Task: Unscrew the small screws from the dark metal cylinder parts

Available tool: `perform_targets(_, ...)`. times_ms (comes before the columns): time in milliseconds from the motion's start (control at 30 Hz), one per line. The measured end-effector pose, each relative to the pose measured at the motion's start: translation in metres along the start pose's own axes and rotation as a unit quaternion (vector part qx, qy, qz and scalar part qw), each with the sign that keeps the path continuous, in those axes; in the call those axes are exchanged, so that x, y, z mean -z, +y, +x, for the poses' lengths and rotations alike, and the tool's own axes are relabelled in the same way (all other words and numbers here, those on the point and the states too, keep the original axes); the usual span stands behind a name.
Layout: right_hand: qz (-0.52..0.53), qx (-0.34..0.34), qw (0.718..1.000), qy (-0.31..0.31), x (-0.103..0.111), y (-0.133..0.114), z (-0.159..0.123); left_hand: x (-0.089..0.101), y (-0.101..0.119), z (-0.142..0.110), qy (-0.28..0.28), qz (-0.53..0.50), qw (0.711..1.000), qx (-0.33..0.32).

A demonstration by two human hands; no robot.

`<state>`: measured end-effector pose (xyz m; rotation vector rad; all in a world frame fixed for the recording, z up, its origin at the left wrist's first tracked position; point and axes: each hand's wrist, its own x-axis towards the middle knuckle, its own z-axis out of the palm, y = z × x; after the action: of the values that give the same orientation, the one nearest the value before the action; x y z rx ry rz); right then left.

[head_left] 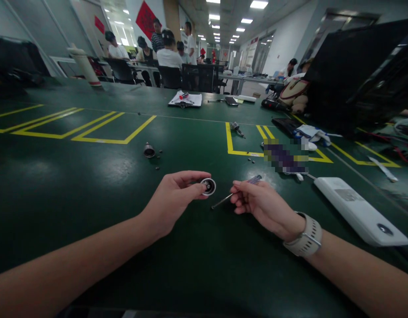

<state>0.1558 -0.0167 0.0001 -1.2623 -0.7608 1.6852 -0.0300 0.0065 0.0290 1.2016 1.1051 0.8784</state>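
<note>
Between the thumb and fingers of my left hand is a round metal cup-shaped part, its hollow side turned toward the right. My right hand pinches a thin screwdriver; its shaft slants down to the left and the tip is apart from the metal part. A second dark metal cup-like part sits on the green table, with a few tiny pieces beside it. Farther back lies a small metal assembly inside a yellow-taped corner, and small nut-like pieces lie in front of it.
A white power bank is on the right, cabled to a phone that is partly pixelated. Behind are a clipboard with paper, gloves and a large black monitor-like object. Several people sit at far desks.
</note>
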Motion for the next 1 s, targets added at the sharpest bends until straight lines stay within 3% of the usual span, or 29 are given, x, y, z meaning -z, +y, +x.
perform_targets(167,0.086,0.028,0.996,-0.027,0.004,-0.001,-0.01,0.0,-0.001,0.001,0.003,-0.008,1.0,0.0)
perform_targets(300,0.042,0.203,0.978,-0.028,-0.001,-0.001,-0.022,-0.002,-0.001,-0.001,-0.005,-0.018,1.0,0.007)
perform_targets(400,-0.075,0.342,0.937,-0.006,-0.007,0.003,-0.031,-0.003,-0.001,-0.003,-0.012,-0.023,1.0,0.008)
perform_targets(467,-0.16,0.396,0.904,0.014,-0.01,0.006,-0.036,-0.003,-0.002,-0.004,-0.015,-0.023,1.0,0.006)
perform_targets(633,-0.285,0.45,0.846,0.026,-0.014,0.009,-0.043,-0.004,-0.004,-0.005,-0.022,-0.014,1.0,-0.005)
perform_targets(867,-0.365,0.508,0.78,0.006,-0.017,0.007,-0.044,-0.006,-0.007,-0.004,-0.021,0.005,0.999,-0.036)
perform_targets(1000,-0.391,0.524,0.757,-0.01,-0.02,0.007,-0.045,-0.005,-0.007,-0.003,-0.024,0.028,0.998,-0.054)
